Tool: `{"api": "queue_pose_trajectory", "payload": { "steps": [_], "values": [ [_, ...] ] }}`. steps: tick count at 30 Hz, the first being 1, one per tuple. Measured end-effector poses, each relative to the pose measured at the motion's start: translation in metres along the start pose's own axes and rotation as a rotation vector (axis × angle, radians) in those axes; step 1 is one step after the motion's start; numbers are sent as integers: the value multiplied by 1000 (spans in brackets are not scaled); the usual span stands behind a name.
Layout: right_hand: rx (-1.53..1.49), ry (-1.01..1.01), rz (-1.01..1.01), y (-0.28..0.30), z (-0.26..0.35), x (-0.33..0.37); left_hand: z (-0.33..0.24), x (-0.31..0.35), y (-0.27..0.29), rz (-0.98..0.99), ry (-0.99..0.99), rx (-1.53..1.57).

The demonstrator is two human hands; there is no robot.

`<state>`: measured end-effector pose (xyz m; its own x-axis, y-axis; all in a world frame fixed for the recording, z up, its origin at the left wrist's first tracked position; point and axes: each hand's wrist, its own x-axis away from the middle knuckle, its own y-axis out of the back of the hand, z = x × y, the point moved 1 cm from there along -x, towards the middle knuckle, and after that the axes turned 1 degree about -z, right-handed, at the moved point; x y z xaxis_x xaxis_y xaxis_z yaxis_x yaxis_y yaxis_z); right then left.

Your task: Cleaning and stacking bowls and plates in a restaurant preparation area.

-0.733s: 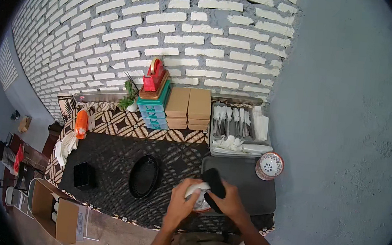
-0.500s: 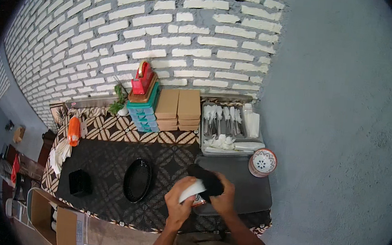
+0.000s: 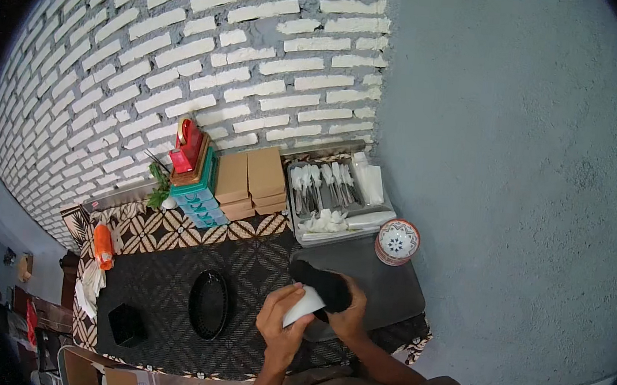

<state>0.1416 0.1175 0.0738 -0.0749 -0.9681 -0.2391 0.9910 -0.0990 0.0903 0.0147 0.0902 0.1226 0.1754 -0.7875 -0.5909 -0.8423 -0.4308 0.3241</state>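
Observation:
My left hand (image 3: 281, 321) is closed around a smooth white object (image 3: 303, 308) with a curved edge; its exact kind cannot be made out. Against it, my right hand (image 3: 350, 315) grips a soft-looking black cloth (image 3: 326, 288), bunched and rounded. The two things touch in front of my body, above the near left part of a dark grey tray (image 3: 384, 287). My fingers and the cloth hide part of the white object. On the tray's far right corner stands a bowl (image 3: 397, 242) with a patterned inside and an orange-red rim.
Beyond the dark tray, a cutlery tray (image 3: 298, 225) holds several wrapped sets and white napkins. Cardboard boxes (image 3: 266, 170), teal drawers (image 3: 201, 198) and a red tape dispenser (image 3: 189, 149) line the brick wall. Further left are an oval black basket (image 3: 208, 305), a square black container (image 3: 127, 325) and an orange bundle (image 3: 103, 246).
The whole view has turned a little, so the table looks tilted and shifted. Both hands keep their hold, and the cloth has shifted slightly against the white object.

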Motion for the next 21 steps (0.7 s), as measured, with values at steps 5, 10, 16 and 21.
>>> {"api": "queue_pose_trajectory", "payload": {
  "steps": [5,10,16,21],
  "values": [
    [-656,-688,-430,-31,-7,-2,22,11,-43,-615,168,340],
    [-166,-376,51,2,-19,-20,39,13,-15,-248,335,554],
    [-144,-115,-71,-3,-21,-11,12,9,-21,-96,24,26],
    [-744,-823,-274,-27,-21,-10,38,22,-62,-529,240,231]
  ]
}}
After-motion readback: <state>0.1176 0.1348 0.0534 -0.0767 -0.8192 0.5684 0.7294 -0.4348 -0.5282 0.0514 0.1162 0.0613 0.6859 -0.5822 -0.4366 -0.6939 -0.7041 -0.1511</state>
